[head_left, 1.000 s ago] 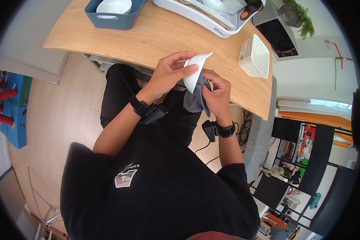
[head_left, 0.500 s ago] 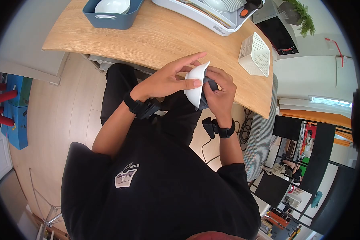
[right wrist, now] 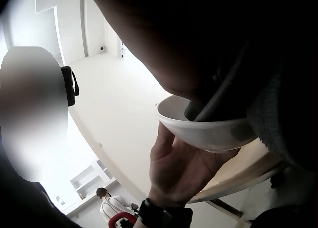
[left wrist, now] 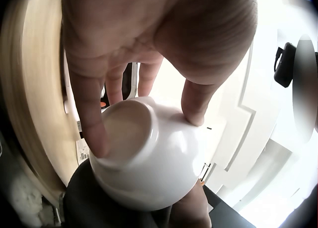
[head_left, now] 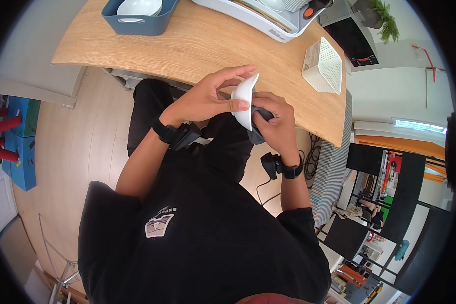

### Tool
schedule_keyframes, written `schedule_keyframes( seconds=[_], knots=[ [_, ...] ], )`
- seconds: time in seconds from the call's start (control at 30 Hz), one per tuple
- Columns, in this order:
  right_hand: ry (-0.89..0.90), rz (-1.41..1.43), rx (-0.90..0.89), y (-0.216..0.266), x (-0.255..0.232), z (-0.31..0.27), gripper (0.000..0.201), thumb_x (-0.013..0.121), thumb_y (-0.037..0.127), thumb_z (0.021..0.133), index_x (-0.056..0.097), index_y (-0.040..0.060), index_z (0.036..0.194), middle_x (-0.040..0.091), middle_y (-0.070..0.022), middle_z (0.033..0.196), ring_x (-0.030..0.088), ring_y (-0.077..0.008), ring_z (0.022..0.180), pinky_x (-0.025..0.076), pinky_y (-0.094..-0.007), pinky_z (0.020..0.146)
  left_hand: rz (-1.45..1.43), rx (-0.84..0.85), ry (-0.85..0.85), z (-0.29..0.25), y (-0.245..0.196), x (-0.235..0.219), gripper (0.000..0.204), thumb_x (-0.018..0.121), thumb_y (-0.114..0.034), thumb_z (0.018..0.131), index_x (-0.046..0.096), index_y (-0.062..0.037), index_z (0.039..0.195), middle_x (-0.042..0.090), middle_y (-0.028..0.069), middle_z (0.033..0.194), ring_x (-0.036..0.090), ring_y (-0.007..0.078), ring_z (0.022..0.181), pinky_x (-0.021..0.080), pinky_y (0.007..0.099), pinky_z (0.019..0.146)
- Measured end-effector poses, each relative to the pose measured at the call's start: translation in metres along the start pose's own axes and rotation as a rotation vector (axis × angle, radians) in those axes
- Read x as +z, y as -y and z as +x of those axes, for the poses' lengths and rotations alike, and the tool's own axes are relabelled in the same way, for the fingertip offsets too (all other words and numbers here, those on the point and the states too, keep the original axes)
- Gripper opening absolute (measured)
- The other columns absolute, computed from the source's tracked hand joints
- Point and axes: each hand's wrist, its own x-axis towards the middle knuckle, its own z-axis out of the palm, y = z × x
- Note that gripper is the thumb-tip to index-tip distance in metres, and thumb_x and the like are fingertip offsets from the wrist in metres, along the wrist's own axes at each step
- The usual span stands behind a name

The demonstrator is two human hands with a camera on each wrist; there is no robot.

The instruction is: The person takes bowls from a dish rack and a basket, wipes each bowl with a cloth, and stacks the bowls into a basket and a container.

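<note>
A white bowl [head_left: 243,103] is held on its side above the lap, near the table's front edge. My left hand [head_left: 200,99] grips it from outside, thumb on one side and fingers on the other; in the left wrist view the bowl's foot ring [left wrist: 130,131] faces the palm. A dark grey cloth [head_left: 256,136] is bunched in my right hand [head_left: 279,119], which holds it against the bowl's open side. In the right wrist view the cloth [right wrist: 223,91] reaches inside the bowl [right wrist: 203,132], and the right fingertips are hidden.
On the wooden table [head_left: 197,53] stand a blue basin [head_left: 142,28] with white bowls at the far left and a white dish rack [head_left: 248,19] with dishes at the back. A white perforated basket [head_left: 314,68] is at the right, near a microwave [head_left: 349,43].
The bowl has turned in my left hand, whose wrist shifted left. The cloth, earlier hanging below the bowl, is now bunched against its inside. My right wrist has moved slightly right and down.
</note>
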Motion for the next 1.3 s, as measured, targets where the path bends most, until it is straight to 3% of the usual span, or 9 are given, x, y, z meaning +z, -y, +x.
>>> schedule_keyframes(
  seconds=[0.03, 0.23, 0.57, 0.67, 0.77, 0.87, 0.93, 1.03, 1.3],
  knots=[
    [0.022, 0.19, 0.071, 0.001, 0.0, -0.001, 0.029, 0.064, -0.006, 0.076, 0.074, 0.0043, 0.101, 0.073, -0.0092, 0.104, 0.068, -0.0261, 0.093, 0.051, -0.0354, 0.086, 0.004, -0.008, -0.015, 0.0, -0.001, 0.0, 0.076, 0.074, -0.005, 0.09, 0.036, -0.0079, 0.156, 0.04, 0.0087, 0.159, 0.046, 0.0221, 0.138, 0.053, 0.0345, 0.1],
    [-0.062, 0.358, 0.107, -0.001, 0.004, -0.004, 0.029, 0.063, -0.011, 0.078, 0.073, -0.0009, 0.103, 0.073, -0.0107, 0.108, 0.069, -0.0224, 0.098, 0.053, -0.0314, 0.089, 0.116, -0.079, 0.053, -0.003, -0.013, 0.0, 0.08, 0.078, -0.007, 0.086, 0.038, -0.0098, 0.156, 0.044, 0.0086, 0.154, 0.054, 0.0208, 0.129, 0.058, 0.0291, 0.087],
    [-0.113, 0.163, 0.046, -0.005, 0.003, -0.004, 0.027, 0.064, -0.011, 0.077, 0.075, 0.0011, 0.099, 0.074, -0.0124, 0.101, 0.072, -0.0251, 0.09, 0.055, -0.0317, 0.081, 0.154, -0.097, 0.092, -0.005, -0.009, 0.0, 0.073, 0.08, -0.009, 0.085, 0.046, -0.0079, 0.15, 0.054, 0.0077, 0.142, 0.063, 0.0184, 0.113, 0.058, 0.0275, 0.079],
    [-0.079, 0.211, 0.085, -0.001, 0.002, -0.005, 0.028, 0.064, -0.01, 0.076, 0.075, 0.0011, 0.099, 0.074, -0.0126, 0.101, 0.072, -0.0254, 0.09, 0.055, -0.0315, 0.08, 0.051, -0.007, 0.115, -0.006, -0.001, -0.004, 0.07, 0.083, -0.024, 0.086, 0.052, -0.0121, 0.148, 0.055, 0.0092, 0.135, 0.066, 0.0218, 0.108, 0.06, 0.0298, 0.072],
    [-0.055, 0.182, 0.079, 0.002, 0.002, -0.006, 0.028, 0.064, -0.01, 0.076, 0.075, 0.0011, 0.1, 0.074, -0.0127, 0.102, 0.072, -0.0256, 0.091, 0.055, -0.0312, 0.081, -0.029, -0.149, 0.15, -0.01, -0.011, -0.006, 0.065, 0.078, -0.022, 0.09, 0.051, -0.0134, 0.149, 0.054, 0.008, 0.136, 0.065, 0.017, 0.102, 0.058, 0.0249, 0.066],
    [-0.046, 0.227, 0.116, 0.001, 0.004, -0.008, 0.029, 0.063, -0.01, 0.077, 0.075, 0.0013, 0.101, 0.074, -0.0125, 0.102, 0.072, -0.0258, 0.092, 0.055, -0.0315, 0.081, 0.011, -0.215, 0.155, -0.011, -0.021, -0.008, 0.058, 0.072, -0.027, 0.096, 0.052, -0.0149, 0.149, 0.059, 0.0073, 0.129, 0.065, 0.0132, 0.095, 0.056, 0.0223, 0.061],
    [-0.032, 0.243, 0.116, 0.003, 0.005, -0.008, 0.031, 0.061, -0.01, 0.076, 0.075, 0.0014, 0.101, 0.074, -0.0122, 0.103, 0.072, -0.0258, 0.092, 0.055, -0.0321, 0.082, -0.017, -0.288, 0.099, -0.009, -0.025, -0.007, 0.051, 0.061, -0.026, 0.101, 0.051, -0.0114, 0.149, 0.068, 0.0039, 0.096, 0.062, 0.0085, 0.072, 0.052, 0.0201, 0.061],
    [-0.029, 0.217, 0.109, 0.007, 0.007, -0.009, 0.032, 0.061, -0.01, 0.076, 0.076, 0.0019, 0.102, 0.074, -0.0117, 0.103, 0.072, -0.0261, 0.093, 0.055, -0.0327, 0.082, 0.042, -0.26, 0.113, -0.008, -0.015, -0.011, 0.046, 0.06, -0.036, 0.102, 0.06, -0.012, 0.141, 0.066, 0.0042, 0.114, 0.063, 0.0095, 0.084, 0.054, 0.0226, 0.053],
    [-0.019, 0.195, 0.047, 0.006, 0.009, -0.019, 0.03, 0.065, -0.009, 0.074, 0.076, 0.0037, 0.099, 0.074, -0.0098, 0.106, 0.069, -0.0253, 0.096, 0.054, -0.0321, 0.083, 0.074, -0.205, 0.089, -0.006, -0.007, -0.005, 0.031, 0.059, -0.033, 0.103, 0.065, -0.0061, 0.118, 0.065, 0.0025, 0.106, 0.063, 0.0093, 0.084, 0.054, 0.0219, 0.058]
  ],
)
